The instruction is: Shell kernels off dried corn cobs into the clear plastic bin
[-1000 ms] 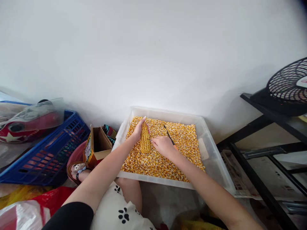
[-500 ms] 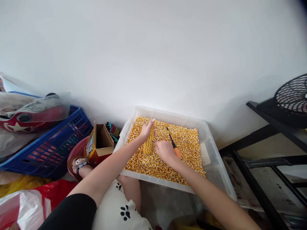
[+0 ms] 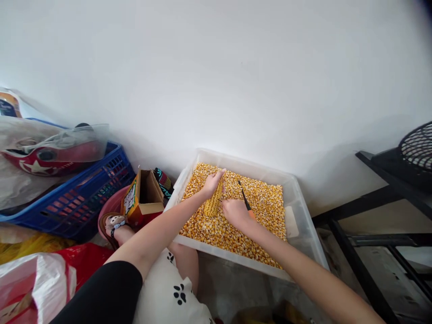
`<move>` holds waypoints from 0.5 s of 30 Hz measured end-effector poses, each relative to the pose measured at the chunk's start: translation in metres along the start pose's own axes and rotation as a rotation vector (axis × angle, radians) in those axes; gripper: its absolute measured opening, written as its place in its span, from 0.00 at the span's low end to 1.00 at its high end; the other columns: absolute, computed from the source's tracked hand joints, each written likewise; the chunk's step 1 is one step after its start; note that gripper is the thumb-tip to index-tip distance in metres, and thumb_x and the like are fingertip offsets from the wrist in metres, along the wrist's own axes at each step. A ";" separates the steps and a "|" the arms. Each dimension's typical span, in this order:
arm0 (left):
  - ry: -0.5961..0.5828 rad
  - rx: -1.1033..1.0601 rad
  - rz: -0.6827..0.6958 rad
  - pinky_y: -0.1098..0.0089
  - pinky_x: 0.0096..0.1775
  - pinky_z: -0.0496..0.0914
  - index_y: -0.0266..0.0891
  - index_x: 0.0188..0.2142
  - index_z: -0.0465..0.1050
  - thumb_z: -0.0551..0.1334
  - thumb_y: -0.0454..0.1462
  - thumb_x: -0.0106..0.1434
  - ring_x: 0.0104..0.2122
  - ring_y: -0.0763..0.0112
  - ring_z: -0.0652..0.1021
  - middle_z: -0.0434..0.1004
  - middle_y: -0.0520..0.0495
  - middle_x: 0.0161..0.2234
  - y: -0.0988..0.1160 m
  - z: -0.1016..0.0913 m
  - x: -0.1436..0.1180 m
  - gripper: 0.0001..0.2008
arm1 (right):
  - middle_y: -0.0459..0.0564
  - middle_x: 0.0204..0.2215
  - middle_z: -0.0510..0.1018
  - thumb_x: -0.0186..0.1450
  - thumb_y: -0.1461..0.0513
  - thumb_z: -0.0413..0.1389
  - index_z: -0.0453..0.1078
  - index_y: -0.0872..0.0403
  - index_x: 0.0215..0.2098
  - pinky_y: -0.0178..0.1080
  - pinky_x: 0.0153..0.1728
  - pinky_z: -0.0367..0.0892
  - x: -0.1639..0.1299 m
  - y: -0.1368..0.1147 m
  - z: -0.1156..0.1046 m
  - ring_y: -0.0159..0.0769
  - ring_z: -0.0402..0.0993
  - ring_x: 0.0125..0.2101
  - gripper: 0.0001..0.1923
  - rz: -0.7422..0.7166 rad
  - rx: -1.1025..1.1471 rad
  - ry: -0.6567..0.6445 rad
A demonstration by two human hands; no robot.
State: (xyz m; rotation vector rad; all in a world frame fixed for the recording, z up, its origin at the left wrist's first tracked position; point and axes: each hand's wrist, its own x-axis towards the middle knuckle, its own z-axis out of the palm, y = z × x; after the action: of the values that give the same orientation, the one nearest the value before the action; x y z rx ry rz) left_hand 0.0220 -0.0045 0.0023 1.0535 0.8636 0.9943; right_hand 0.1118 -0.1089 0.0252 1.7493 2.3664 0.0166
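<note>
My left hand [image 3: 212, 183] is wrapped round the upper part of a yellow corn cob [image 3: 212, 205], which slants over a bed of loose corn kernels [image 3: 202, 227]. Close to the cob's right side, my right hand [image 3: 235, 212] is closed in a fist. A thin dark tip pokes out of it towards the cob; the rest of what it holds is hidden. Just beyond that fist, a tool with a black shaft [image 3: 243, 194] and an orange handle lies on the kernels, its handle partly covered by my hand. All this is in a translucent plastic tub [image 3: 248, 160].
Left of the tub stand an open cardboard box [image 3: 150, 208] and a blue crate [image 3: 77, 211] with a red helmet [image 3: 64, 157] on it. A red and white bag [image 3: 50, 279] lies nearer. On the right, a black metal frame [image 3: 357, 265] carries a fan [image 3: 418, 146]. A white wall rises behind.
The view has shifted slightly, so the tub and hands sit a little further right. The cob is tilted more, its top leaning right. Both hands keep their hold.
</note>
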 end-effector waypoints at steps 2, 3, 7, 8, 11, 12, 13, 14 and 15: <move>-0.012 -0.012 -0.011 0.69 0.20 0.64 0.39 0.20 0.63 0.58 0.52 0.56 0.13 0.70 0.69 0.65 0.51 0.12 -0.001 0.000 0.000 0.20 | 0.63 0.34 0.78 0.63 0.71 0.44 0.70 0.63 0.41 0.37 0.34 0.68 0.000 -0.002 0.007 0.42 0.76 0.36 0.15 -0.044 -0.056 0.021; -0.014 -0.015 -0.014 0.69 0.20 0.64 0.39 0.20 0.62 0.59 0.52 0.56 0.13 0.70 0.69 0.65 0.51 0.12 -0.002 0.000 0.001 0.20 | 0.64 0.34 0.77 0.63 0.72 0.43 0.69 0.65 0.42 0.38 0.33 0.68 0.000 -0.004 0.010 0.42 0.76 0.36 0.15 -0.062 -0.082 0.026; -0.005 -0.021 -0.023 0.68 0.20 0.64 0.39 0.20 0.63 0.57 0.52 0.57 0.13 0.69 0.69 0.66 0.50 0.12 -0.002 -0.003 0.002 0.20 | 0.63 0.35 0.77 0.63 0.72 0.43 0.68 0.64 0.42 0.37 0.33 0.68 0.005 -0.004 0.013 0.41 0.76 0.36 0.15 -0.083 -0.110 0.011; -0.002 -0.022 -0.029 0.68 0.20 0.65 0.39 0.20 0.64 0.57 0.52 0.57 0.13 0.69 0.69 0.67 0.49 0.12 -0.001 -0.004 0.002 0.20 | 0.63 0.35 0.77 0.63 0.72 0.44 0.69 0.63 0.42 0.36 0.34 0.68 0.006 -0.003 0.010 0.41 0.76 0.36 0.14 -0.092 -0.103 0.002; 0.002 -0.017 -0.031 0.68 0.19 0.64 0.39 0.19 0.63 0.56 0.51 0.57 0.13 0.69 0.68 0.66 0.49 0.12 0.001 -0.005 0.001 0.20 | 0.62 0.34 0.78 0.62 0.72 0.46 0.69 0.63 0.40 0.36 0.34 0.68 0.009 0.003 0.001 0.41 0.76 0.35 0.13 -0.156 -0.098 -0.016; -0.005 -0.013 -0.027 0.69 0.19 0.64 0.39 0.19 0.62 0.56 0.51 0.57 0.13 0.70 0.68 0.66 0.49 0.12 0.001 -0.004 0.001 0.20 | 0.61 0.34 0.78 0.62 0.72 0.45 0.69 0.62 0.40 0.36 0.34 0.68 0.009 0.006 -0.002 0.41 0.77 0.35 0.13 -0.180 -0.103 -0.018; -0.016 -0.008 -0.026 0.69 0.19 0.64 0.40 0.18 0.62 0.56 0.51 0.57 0.13 0.70 0.68 0.65 0.50 0.12 0.001 -0.004 0.001 0.20 | 0.61 0.33 0.78 0.62 0.72 0.45 0.70 0.62 0.39 0.36 0.34 0.68 0.008 0.009 -0.004 0.41 0.77 0.34 0.13 -0.202 -0.111 -0.019; -0.028 -0.002 -0.025 0.69 0.19 0.64 0.40 0.18 0.61 0.56 0.52 0.57 0.13 0.70 0.68 0.65 0.50 0.12 0.001 -0.003 0.000 0.21 | 0.61 0.33 0.78 0.62 0.72 0.45 0.70 0.62 0.39 0.36 0.34 0.68 0.007 0.011 -0.005 0.41 0.77 0.34 0.13 -0.223 -0.119 -0.019; -0.037 0.004 -0.025 0.69 0.19 0.64 0.40 0.18 0.61 0.56 0.52 0.57 0.13 0.70 0.68 0.65 0.50 0.12 0.000 -0.001 0.000 0.21 | 0.60 0.32 0.78 0.62 0.72 0.45 0.70 0.62 0.38 0.36 0.34 0.67 0.007 0.014 -0.005 0.41 0.77 0.34 0.12 -0.243 -0.127 -0.020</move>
State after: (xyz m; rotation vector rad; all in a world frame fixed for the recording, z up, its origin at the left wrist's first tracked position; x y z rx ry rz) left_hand 0.0207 -0.0039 0.0021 1.0591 0.8466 0.9497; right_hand 0.1223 -0.0980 0.0310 1.3920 2.4868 0.1102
